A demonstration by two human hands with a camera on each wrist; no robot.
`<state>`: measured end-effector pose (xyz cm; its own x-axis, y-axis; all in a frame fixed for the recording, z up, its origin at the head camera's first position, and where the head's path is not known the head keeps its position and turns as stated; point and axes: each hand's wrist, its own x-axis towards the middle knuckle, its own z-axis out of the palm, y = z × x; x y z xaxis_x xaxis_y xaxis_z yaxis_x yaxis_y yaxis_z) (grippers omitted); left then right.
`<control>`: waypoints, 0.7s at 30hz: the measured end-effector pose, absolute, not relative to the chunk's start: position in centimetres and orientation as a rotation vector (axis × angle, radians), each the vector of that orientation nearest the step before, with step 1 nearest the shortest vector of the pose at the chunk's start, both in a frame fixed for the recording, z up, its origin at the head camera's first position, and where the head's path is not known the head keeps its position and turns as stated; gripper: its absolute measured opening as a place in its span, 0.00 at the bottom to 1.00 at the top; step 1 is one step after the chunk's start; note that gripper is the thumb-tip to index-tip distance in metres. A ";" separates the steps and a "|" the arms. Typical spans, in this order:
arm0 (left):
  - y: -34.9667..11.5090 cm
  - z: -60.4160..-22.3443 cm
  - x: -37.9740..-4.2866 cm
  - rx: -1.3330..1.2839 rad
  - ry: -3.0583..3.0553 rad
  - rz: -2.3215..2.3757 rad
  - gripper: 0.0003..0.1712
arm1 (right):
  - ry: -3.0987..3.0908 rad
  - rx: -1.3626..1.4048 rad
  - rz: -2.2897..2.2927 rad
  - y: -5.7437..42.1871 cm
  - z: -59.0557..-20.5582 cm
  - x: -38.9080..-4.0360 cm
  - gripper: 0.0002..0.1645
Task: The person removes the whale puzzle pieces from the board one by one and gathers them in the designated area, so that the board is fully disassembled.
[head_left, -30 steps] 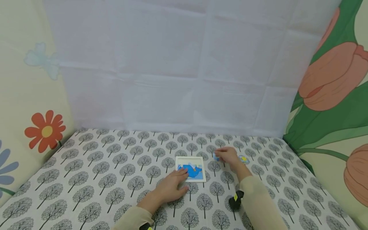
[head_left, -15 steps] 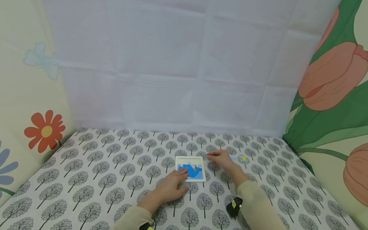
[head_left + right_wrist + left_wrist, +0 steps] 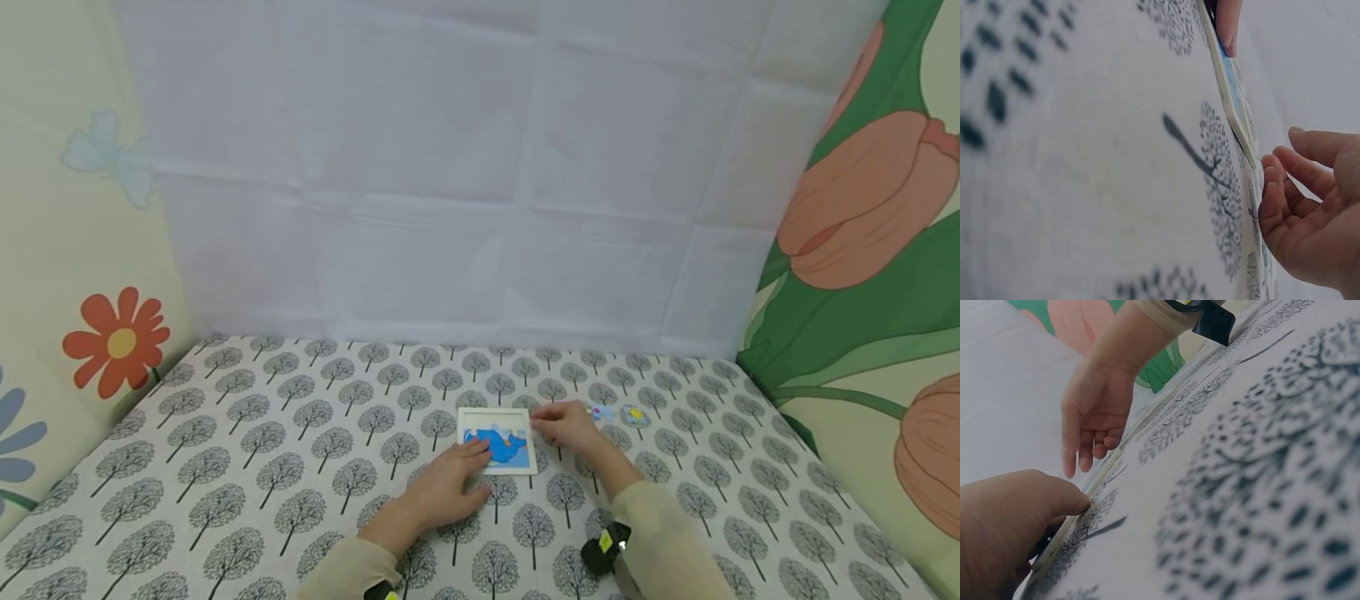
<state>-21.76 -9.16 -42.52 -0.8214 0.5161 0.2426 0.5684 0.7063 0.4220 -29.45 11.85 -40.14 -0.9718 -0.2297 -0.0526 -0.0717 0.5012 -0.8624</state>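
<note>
A small square picture board with a white frame lies on the table. It bears a blue whale-like figure, and a pale strip runs along its top. My left hand rests its fingers on the board's lower left; in the left wrist view its thumb lies along the edge. My right hand is at the board's upper right corner, fingertips touching or very near the frame. In the right wrist view the right hand has loosely bent fingers, its thumb apart, with nothing visible between them.
Right of the right hand lie a small blue and pink flat piece, partly hidden, and a roundish piece with a yellow star shape. A tree-print cloth covers the table. A white sheet hangs behind.
My right hand has moved left and slightly nearer, from beside the loose pieces to the board's corner, uncovering the blue and pink piece. The left hand and the board stay in place.
</note>
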 end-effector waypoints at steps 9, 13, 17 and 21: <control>-9.2 -42.5 -21.8 -0.907 -2.793 -0.729 0.27 | 2.533 -0.291 -1.507 11.8 -40.7 -29.1 0.14; -9.2 -42.5 -21.7 -0.910 -2.785 -0.731 0.27 | 2.540 -0.285 -1.511 11.6 -40.9 -28.9 0.13; -9.2 -42.4 -21.7 -0.916 -2.782 -0.739 0.27 | 2.585 -0.311 -1.488 11.4 -41.1 -28.8 0.10; -9.2 -42.3 -21.7 -0.918 -2.788 -0.739 0.27 | 2.607 -0.353 -1.477 11.2 -41.5 -28.6 0.10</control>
